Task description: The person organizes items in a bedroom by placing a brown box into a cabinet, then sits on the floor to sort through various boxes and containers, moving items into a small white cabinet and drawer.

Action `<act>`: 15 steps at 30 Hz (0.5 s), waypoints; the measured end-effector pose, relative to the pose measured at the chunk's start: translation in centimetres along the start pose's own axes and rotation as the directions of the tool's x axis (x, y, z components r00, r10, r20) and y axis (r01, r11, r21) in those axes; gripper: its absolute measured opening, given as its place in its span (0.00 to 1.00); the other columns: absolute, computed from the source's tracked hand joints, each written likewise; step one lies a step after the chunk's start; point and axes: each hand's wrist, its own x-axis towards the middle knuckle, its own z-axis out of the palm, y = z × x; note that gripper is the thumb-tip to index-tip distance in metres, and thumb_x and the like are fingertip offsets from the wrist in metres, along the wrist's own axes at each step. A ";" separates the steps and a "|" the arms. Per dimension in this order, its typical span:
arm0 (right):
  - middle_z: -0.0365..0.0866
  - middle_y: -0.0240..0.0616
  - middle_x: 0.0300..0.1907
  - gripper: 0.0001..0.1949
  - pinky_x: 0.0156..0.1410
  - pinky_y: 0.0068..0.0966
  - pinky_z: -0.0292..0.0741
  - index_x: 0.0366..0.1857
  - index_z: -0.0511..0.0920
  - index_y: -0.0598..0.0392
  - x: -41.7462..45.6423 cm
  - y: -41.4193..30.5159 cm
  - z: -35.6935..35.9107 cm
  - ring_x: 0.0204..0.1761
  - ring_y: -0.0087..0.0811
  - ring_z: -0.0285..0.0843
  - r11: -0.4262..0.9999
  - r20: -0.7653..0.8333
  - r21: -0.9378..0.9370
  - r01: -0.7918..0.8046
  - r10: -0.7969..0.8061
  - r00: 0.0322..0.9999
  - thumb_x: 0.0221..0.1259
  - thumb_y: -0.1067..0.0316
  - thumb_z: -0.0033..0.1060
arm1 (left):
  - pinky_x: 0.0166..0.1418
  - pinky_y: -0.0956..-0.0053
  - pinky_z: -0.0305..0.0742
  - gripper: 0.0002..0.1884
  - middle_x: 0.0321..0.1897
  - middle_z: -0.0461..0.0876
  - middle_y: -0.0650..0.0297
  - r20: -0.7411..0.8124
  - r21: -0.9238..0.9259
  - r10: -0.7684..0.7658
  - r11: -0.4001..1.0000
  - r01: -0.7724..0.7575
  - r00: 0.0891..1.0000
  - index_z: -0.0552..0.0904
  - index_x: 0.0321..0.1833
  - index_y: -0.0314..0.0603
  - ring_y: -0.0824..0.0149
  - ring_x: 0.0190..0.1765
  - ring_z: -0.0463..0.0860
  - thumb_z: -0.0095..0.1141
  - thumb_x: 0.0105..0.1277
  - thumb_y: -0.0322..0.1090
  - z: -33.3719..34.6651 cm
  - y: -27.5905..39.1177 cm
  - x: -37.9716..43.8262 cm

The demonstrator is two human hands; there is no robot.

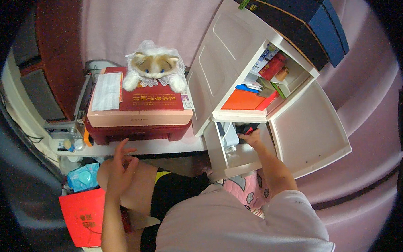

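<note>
My right hand (251, 138) reaches into an open lower drawer (244, 167) of a white plastic storage cabinet (215, 55). Its fingers are at a black and red item (250, 129) near the back; whether they grip it is hidden. White devices with a cable (229, 138) lie beside it in the drawer. My left hand (124, 162) hovers empty over my thigh with the fingers apart, just in front of the desk edge. Above the drawer, the cabinet's upper compartment stands open, holding an orange folder (242, 100), papers and a red package (272, 67).
An open cabinet door (310, 132) juts out to the right. On the desk (155, 147), a plush cat (154, 67) and a dark red certificate folder (150, 97) rest on a pink box (139, 118). At left are a blue wipes pack (84, 177) and a red bag (81, 218).
</note>
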 end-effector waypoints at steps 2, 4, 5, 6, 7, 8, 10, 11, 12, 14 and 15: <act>0.83 0.40 0.36 0.26 0.47 0.33 0.80 0.36 0.79 0.63 0.3 4.8 -1.2 0.39 0.32 0.80 0.990 0.125 -0.028 -0.138 0.141 0.982 0.33 0.61 0.86 | 0.47 0.76 0.75 0.32 0.53 0.79 0.58 0.000 -0.039 0.022 0.999 -0.022 1.000 0.61 0.74 0.46 0.71 0.41 0.79 0.56 0.67 0.26 0.5 -0.1 0.5; 0.84 0.38 0.37 0.24 0.45 0.31 0.80 0.36 0.81 0.60 -0.3 6.8 -2.0 0.37 0.30 0.80 0.965 0.141 -0.128 -0.231 0.248 0.958 0.34 0.62 0.86 | 0.53 0.68 0.76 0.33 0.53 0.82 0.59 0.010 0.078 -0.006 0.997 0.005 1.000 0.61 0.73 0.47 0.64 0.47 0.81 0.58 0.66 0.30 0.4 0.5 0.7; 0.85 0.37 0.37 0.23 0.44 0.31 0.80 0.36 0.82 0.59 -0.8 7.9 -3.0 0.36 0.28 0.80 0.943 0.141 -0.184 -0.278 0.306 0.942 0.34 0.63 0.85 | 0.55 0.65 0.77 0.33 0.52 0.83 0.60 0.018 0.130 -0.015 0.991 0.013 1.000 0.61 0.73 0.48 0.60 0.49 0.83 0.59 0.65 0.33 0.6 0.8 1.0; 0.85 0.38 0.38 0.23 0.42 0.31 0.79 0.36 0.83 0.59 -1.4 5.7 -2.5 0.36 0.28 0.80 0.977 0.197 -0.084 -0.198 0.211 0.957 0.34 0.61 0.85 | 0.55 0.65 0.77 0.33 0.52 0.83 0.60 0.004 0.128 -0.013 0.992 0.012 1.000 0.61 0.73 0.48 0.60 0.49 0.83 0.58 0.66 0.34 0.2 0.7 0.8; 0.85 0.39 0.39 0.23 0.40 0.30 0.79 0.36 0.84 0.59 -1.7 3.2 -2.5 0.35 0.28 0.80 0.993 0.240 0.016 -0.116 0.109 0.965 0.34 0.60 0.85 | 0.54 0.64 0.77 0.32 0.52 0.83 0.61 -0.011 0.119 -0.008 0.993 0.010 1.000 0.62 0.73 0.49 0.60 0.49 0.83 0.58 0.66 0.35 -0.2 0.5 0.6; 0.85 0.40 0.40 0.24 0.41 0.30 0.79 0.36 0.84 0.59 -1.9 -0.5 -2.9 0.37 0.29 0.80 0.983 0.351 0.004 -0.186 0.173 0.920 0.34 0.56 0.85 | 0.54 0.64 0.77 0.32 0.53 0.83 0.62 -0.017 0.108 -0.007 0.994 0.009 1.000 0.62 0.73 0.49 0.60 0.49 0.83 0.58 0.67 0.36 -0.4 0.2 0.5; 0.86 0.41 0.41 0.28 0.43 0.30 0.79 0.38 0.84 0.60 -2.6 -8.1 -6.1 0.41 0.31 0.81 0.950 0.500 -0.080 -0.303 0.301 0.812 0.35 0.49 0.82 | 0.50 0.62 0.79 0.32 0.48 0.85 0.62 -0.023 0.234 -0.029 0.972 0.033 0.999 0.62 0.73 0.54 0.58 0.45 0.85 0.57 0.67 0.42 -0.4 1.3 0.7; 0.86 0.42 0.42 0.30 0.45 0.31 0.78 0.39 0.84 0.60 -3.0 -11.4 -7.8 0.42 0.32 0.81 0.930 0.544 -0.139 -0.339 0.358 0.759 0.35 0.45 0.81 | 0.48 0.61 0.79 0.32 0.46 0.86 0.62 -0.022 0.292 -0.036 0.956 0.041 0.999 0.62 0.73 0.57 0.57 0.44 0.85 0.57 0.67 0.45 -0.4 1.8 0.8; 0.86 0.44 0.43 0.32 0.46 0.32 0.79 0.39 0.84 0.61 -3.3 -13.9 -9.4 0.43 0.33 0.82 0.915 0.552 -0.209 -0.344 0.401 0.731 0.36 0.41 0.78 | 0.46 0.59 0.80 0.32 0.44 0.86 0.62 -0.017 0.346 -0.060 0.936 0.062 0.998 0.62 0.73 0.60 0.55 0.42 0.85 0.57 0.66 0.48 -0.2 1.9 0.9; 0.86 0.47 0.43 0.35 0.47 0.34 0.79 0.39 0.84 0.62 -3.2 -14.5 -10.8 0.44 0.38 0.83 0.884 0.566 -0.373 -0.281 0.457 0.686 0.39 0.34 0.73 | 0.42 0.57 0.80 0.33 0.39 0.87 0.62 -0.017 0.436 -0.078 0.897 0.078 0.997 0.63 0.72 0.65 0.53 0.38 0.86 0.56 0.65 0.53 0.2 2.0 1.2; 0.85 0.48 0.43 0.37 0.48 0.36 0.79 0.39 0.84 0.63 -2.9 -14.1 -10.9 0.44 0.40 0.84 0.862 0.579 -0.462 -0.207 0.470 0.667 0.40 0.32 0.70 | 0.40 0.56 0.80 0.33 0.37 0.87 0.62 -0.024 0.475 -0.076 0.877 0.078 0.997 0.63 0.72 0.67 0.53 0.37 0.86 0.56 0.64 0.55 0.3 1.9 1.3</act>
